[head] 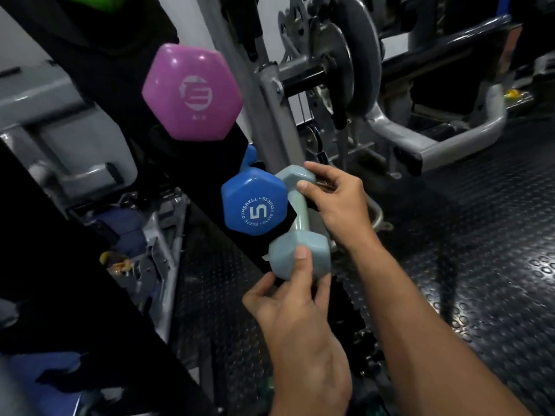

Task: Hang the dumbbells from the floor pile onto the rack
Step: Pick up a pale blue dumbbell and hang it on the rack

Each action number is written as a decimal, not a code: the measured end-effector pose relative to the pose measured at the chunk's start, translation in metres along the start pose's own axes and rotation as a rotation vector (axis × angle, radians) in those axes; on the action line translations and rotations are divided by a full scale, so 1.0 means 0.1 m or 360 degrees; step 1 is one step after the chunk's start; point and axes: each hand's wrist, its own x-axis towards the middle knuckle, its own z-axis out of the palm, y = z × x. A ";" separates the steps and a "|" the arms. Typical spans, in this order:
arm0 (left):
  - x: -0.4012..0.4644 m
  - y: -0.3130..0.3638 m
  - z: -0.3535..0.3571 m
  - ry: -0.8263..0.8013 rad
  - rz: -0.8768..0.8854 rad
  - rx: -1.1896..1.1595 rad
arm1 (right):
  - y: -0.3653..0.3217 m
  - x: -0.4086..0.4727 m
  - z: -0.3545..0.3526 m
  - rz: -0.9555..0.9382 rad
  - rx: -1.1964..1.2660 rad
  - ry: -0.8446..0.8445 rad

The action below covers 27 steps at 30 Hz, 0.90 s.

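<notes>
Both hands hold the pale grey-blue dumbbell, one per head. Left hand cups the near, lower head from below, thumb pressed flat on its face, fingers curled round the underside. Right hand pinches the far, upper head, thumb on top and fingers wrapped behind; exact finger positions at the back can't be seen.

Dumbbell sits tilted, handle running up and away, right beside the blue "5" dumbbell already seated on the black rack, w/ the upper head touching or nearly touching the blue one. Handle lies against the rack's front edge, just below the blue one's slot. Whether it's already resting in a cradle or just hovering can't be told; the slot itself is hidden behind dark plastic.

Judgement: step in hand is seating this one in the next slot down. To do it well, he or she should keep both heads supported, level the handle w/ the cradle, slide the handle in so heads sit either side of the rack, and release only once weight is felt on the rack. Risk: knocking the blue one loose.

Higher on the rack hangs a pink dumbbell. Beyond: grey gym machine frame, weight plates, studded rubber floor.
</notes>
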 end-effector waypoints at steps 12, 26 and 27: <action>0.05 -0.08 -0.09 0.0080 -0.0104 0.0081 | 0.09 0.05 0.28 0.0176 -0.0086 -0.0405; 0.29 0.56 -1.42 -0.0717 0.0496 0.1963 | -0.68 -0.76 -0.15 0.0138 -0.0814 -0.0584; 0.27 0.61 -1.55 -0.0764 0.0547 0.2058 | -0.72 -0.89 -0.15 0.0106 -0.0898 -0.0589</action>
